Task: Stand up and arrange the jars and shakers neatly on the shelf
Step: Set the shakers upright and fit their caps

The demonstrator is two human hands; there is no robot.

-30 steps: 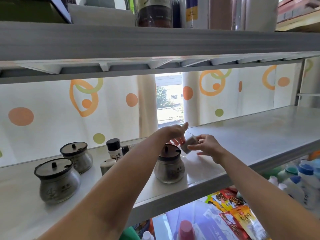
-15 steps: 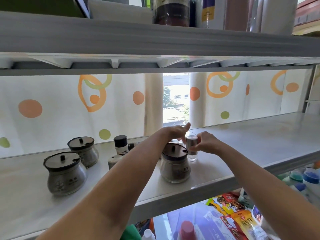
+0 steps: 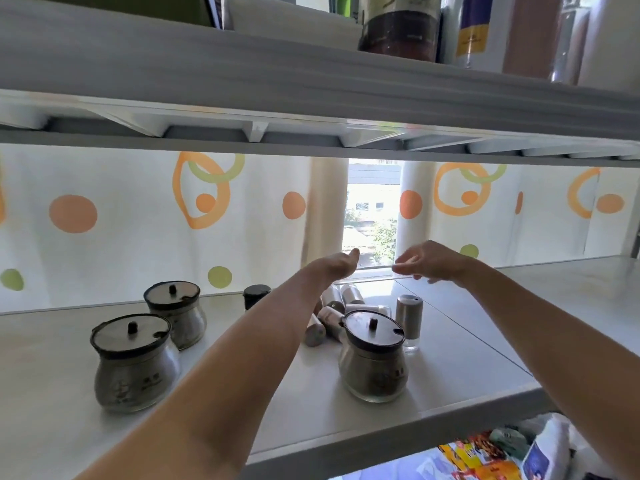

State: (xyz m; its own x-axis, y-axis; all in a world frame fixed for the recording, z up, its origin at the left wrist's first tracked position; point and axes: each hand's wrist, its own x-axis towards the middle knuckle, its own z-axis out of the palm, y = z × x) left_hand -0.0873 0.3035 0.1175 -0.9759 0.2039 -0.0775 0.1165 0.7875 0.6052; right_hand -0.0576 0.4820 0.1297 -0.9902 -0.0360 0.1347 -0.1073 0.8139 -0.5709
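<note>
I see both hands raised over the shelf (image 3: 467, 348), empty: left hand (image 3: 337, 268) and right hand (image 3: 433, 261) apart, fingers loose. Upright shaker (image 3: 409, 322) stands at 6 o'clock of the right hand, just beside the nearest jar (image 3: 372, 362). Fallen shakers (image 3: 332, 315) lie at 10 o'clock of that jar. Two jars (image 3: 152, 344) stand at 9.

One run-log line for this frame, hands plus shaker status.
left hand: empty, raised | right hand: empty, raised | steel shaker: upright, beside right lidded jar | fallen shakers: lying behind jar | phase: reaching
</note>
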